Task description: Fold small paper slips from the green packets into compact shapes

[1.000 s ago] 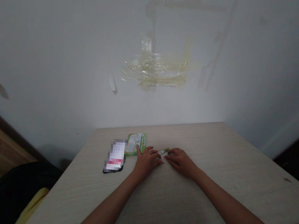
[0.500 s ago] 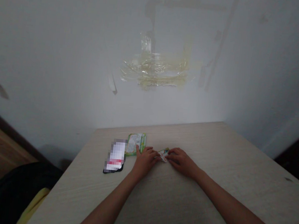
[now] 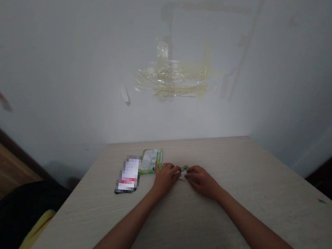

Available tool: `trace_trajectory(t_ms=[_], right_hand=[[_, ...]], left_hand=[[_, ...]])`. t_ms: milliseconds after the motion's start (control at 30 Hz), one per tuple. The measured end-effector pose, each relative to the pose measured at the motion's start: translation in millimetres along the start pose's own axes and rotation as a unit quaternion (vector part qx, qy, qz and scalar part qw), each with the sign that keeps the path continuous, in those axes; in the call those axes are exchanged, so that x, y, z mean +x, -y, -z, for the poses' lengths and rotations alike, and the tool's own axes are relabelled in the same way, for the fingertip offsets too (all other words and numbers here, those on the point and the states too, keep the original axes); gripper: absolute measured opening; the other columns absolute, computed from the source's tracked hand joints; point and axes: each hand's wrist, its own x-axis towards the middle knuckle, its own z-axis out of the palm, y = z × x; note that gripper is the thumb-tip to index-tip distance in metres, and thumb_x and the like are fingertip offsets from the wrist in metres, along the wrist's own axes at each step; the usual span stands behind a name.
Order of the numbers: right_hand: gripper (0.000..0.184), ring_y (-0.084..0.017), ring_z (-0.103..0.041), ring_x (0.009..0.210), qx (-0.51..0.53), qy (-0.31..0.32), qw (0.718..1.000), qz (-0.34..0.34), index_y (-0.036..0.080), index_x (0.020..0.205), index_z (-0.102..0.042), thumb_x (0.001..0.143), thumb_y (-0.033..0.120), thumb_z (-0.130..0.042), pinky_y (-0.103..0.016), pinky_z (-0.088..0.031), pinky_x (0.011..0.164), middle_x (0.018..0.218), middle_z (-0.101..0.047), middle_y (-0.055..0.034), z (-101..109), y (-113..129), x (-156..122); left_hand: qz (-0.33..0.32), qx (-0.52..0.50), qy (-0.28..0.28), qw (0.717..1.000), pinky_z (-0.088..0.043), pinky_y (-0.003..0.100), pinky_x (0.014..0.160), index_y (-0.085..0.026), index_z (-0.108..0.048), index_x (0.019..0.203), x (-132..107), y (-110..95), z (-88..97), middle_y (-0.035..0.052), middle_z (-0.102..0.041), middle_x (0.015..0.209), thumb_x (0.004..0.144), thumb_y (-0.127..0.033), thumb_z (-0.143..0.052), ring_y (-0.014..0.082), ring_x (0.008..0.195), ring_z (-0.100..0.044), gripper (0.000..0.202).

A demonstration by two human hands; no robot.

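Observation:
A small printed piece of paper or wrapper [image 3: 183, 174], white with green and other colours, lies on the table between my hands. The fingers of my left hand [image 3: 166, 177] are closed on its left side, and the thumb and fingers of my right hand [image 3: 203, 179] pinch its right side. My fingers cover both of its ends, so its full shape is hidden. Just beyond my left hand lies a flat green and white printed packet [image 3: 148, 161], its right edge close to my left thumb.
A phone [image 3: 128, 173] with a blurred-out screen lies left of the packet. The pale wooden table [image 3: 238, 163] meets a wall [image 3: 86, 62] bearing strips of clear tape [image 3: 182, 79]. Dark and yellow cloth [image 3: 38, 229] is beyond the table's left edge.
My left hand has shifted slightly right, closer to my right hand. Less of the small printed piece shows between them. My right hand has hardly moved.

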Motion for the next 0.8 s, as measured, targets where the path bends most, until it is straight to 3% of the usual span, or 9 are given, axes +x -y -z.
trace_trajectory(t_ms=[233,500,800], right_hand=[[0.025,-0.020,-0.057,0.104,0.007,0.013,1.000,-0.018,0.024,0.106,-0.070,0.085,0.018,-0.059,-0.037,-0.046,0.094,0.110,-0.063,-0.0089,0.2,-1.3,-0.3],[0.027,-0.020,-0.056,0.105,0.000,0.018,1.000,-0.006,0.024,0.112,-0.068,0.088,0.021,-0.056,-0.037,-0.044,0.095,0.111,-0.062,-0.0089,1.7,-1.1,-0.6],[0.030,-0.022,-0.054,0.107,-0.037,0.039,0.998,0.012,0.025,0.120,-0.064,0.093,0.027,-0.050,-0.041,-0.043,0.096,0.113,-0.062,-0.0088,-1.4,-3.5,2.3]], left_hand=[[-0.015,-0.032,-0.004,0.999,-0.002,0.068,0.109,-0.034,-0.070,0.092,0.0,4.1,2.5,-0.0006,-0.069,0.107,0.088,-0.036,-0.059,0.0234,0.112,-0.054,0.012],[-0.069,-0.001,-0.009,0.998,0.013,0.071,0.106,-0.043,-0.067,0.107,-10.1,10.5,9.2,-0.0040,-0.070,0.114,0.088,-0.044,-0.056,0.0281,0.123,-0.049,0.021],[-0.094,0.042,-0.048,0.994,0.009,0.073,0.106,-0.044,-0.067,0.108,-9.6,10.1,5.9,-0.0052,-0.072,0.111,0.090,-0.039,-0.056,0.0279,0.118,-0.054,0.022]])
